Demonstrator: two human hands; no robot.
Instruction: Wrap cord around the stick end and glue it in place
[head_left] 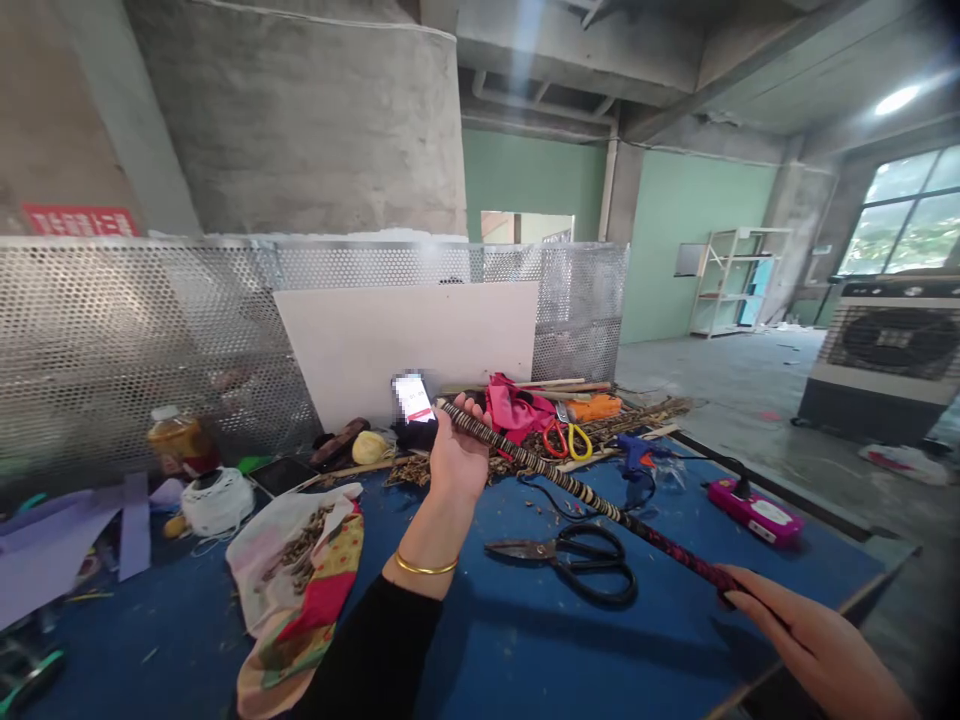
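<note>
A long wrapped stick [577, 487], banded dark and pale, slants across in front of me above the blue table. Its lower right stretch is dark with reddish patches. My left hand [459, 455], palm turned up, is closed round the upper end, with a gold bangle on the wrist. At the other end, my right hand [795, 625] pinches the tip between thumb and fingers. Beneath the stick lie large black-handled scissors [559, 555], their blades pointing left. Behind my left hand a lit phone [412, 398] stands propped up.
Dried stalks [660, 412], a pink cloth [514, 408], yellow-handled scissors [580, 441] and a blue glue gun [637, 455] lie at the back. A purple power strip [754, 512] sits right. A patterned cloth bag [315, 590] with dried bits and purple sheets [60, 545] are left.
</note>
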